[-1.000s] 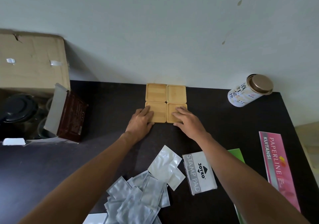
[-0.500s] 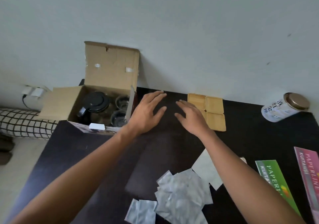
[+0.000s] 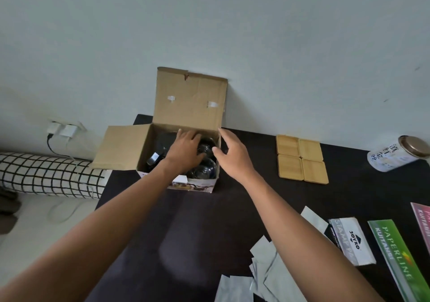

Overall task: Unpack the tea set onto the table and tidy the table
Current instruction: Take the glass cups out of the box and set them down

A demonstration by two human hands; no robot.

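An open cardboard box [image 3: 190,101] stands at the table's far left edge, its lid flap up against the wall. Inside it are a dark teapot [image 3: 161,144] and clear glass cups [image 3: 206,170]. My left hand [image 3: 186,150] reaches down into the box, fingers spread over the cups and touching one. My right hand [image 3: 232,155] hovers open just outside the box's right wall, holding nothing. Several square wooden coasters [image 3: 300,160] lie in a tight block to the right of the box.
A white tin with a bronze lid [image 3: 395,156] lies at the far right. A stamp pad box [image 3: 351,241], green [image 3: 395,255] and pink [image 3: 422,220] receipt books and several silver packets [image 3: 267,276] lie near me. A checked bolster [image 3: 46,174] lies left of the table.
Both hands left the coasters and swung left to the box. My left hand has gone inside it; my right hand has stopped at its right wall. My view turned left.
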